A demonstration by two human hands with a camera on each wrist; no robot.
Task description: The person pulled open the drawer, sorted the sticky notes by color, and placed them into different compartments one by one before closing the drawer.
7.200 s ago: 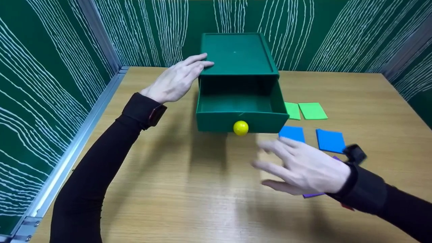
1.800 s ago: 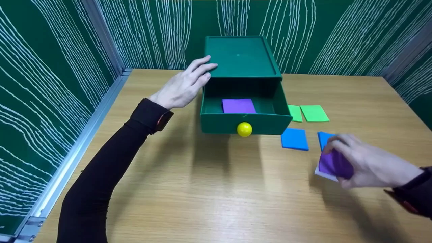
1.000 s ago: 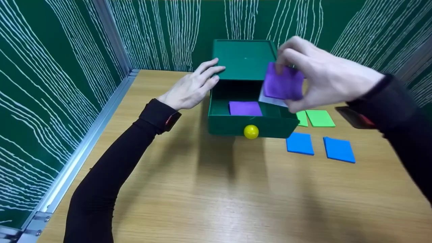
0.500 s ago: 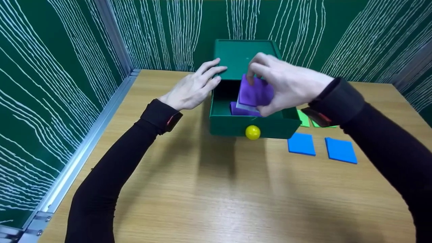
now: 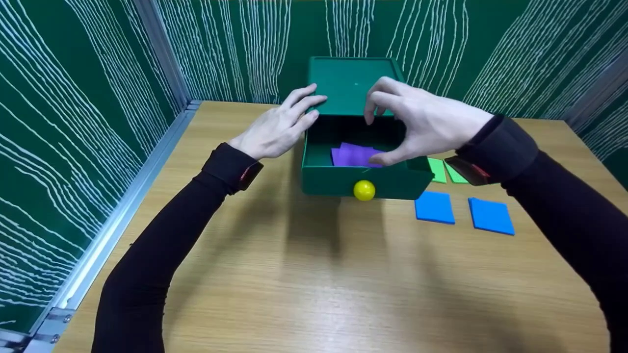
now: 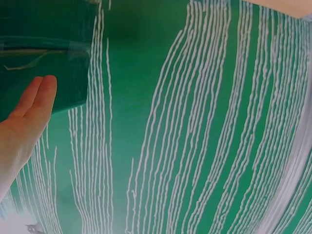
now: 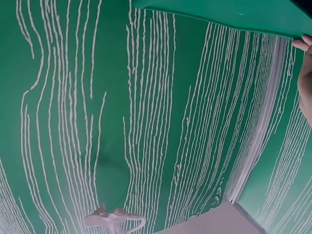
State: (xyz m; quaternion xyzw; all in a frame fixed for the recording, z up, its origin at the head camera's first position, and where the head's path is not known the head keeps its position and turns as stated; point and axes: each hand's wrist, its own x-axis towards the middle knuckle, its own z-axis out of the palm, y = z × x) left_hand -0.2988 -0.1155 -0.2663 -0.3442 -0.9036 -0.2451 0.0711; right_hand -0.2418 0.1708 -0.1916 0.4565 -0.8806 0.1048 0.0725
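Observation:
My left hand (image 5: 279, 122) rests on the left edge of the green drawer box (image 5: 351, 83), fingers extended; in the left wrist view its fingers (image 6: 41, 95) lie along the green side. The drawer (image 5: 328, 180) is pulled out toward me, with a round yellow knob (image 5: 364, 190) on its front. Inside, purple square note pads (image 5: 354, 155) lie overlapping at an angle. Over the drawer's right part hovers my right hand (image 5: 424, 120), thumb and fingers spread apart and holding nothing. Its thumb tip overlaps the purple pads in the head view.
Two blue squares (image 5: 435, 207) lie on the wooden table (image 5: 314, 294) to the right of the drawer. Behind them are green squares (image 5: 436, 170), partly covered by the drawer and the right wrist. A green wall (image 5: 304, 29) with white lines stands close behind the box.
My right hand carried a second purple pad from the right side of the table into the drawer and has let go of it. The left hand has stayed on the box.

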